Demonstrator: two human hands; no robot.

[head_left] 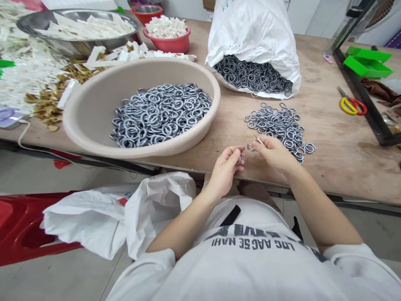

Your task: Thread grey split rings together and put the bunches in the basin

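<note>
My left hand (230,164) is closed on a small grey ring (239,160) just off the table's front edge. My right hand (273,151) pinches a thin pointed stick, like a toothpick (258,140), its tip aimed up and left. Another ring (250,147) shows beside my right fingertips; whether they touch it I cannot tell. Right behind that hand lies a loose pile of grey rings (277,123) on the wooden table. To the left stands a wide beige basin (84,113) with a heap of the same rings (166,110) in it.
A white sack (253,29) lies on its side at the back, its mouth showing more rings. Scissors (352,104) and green trays (366,62) are at right. A metal bowl (72,46), a red bowl (171,43) and white strips fill the back left. White bags (125,217) hang below the edge.
</note>
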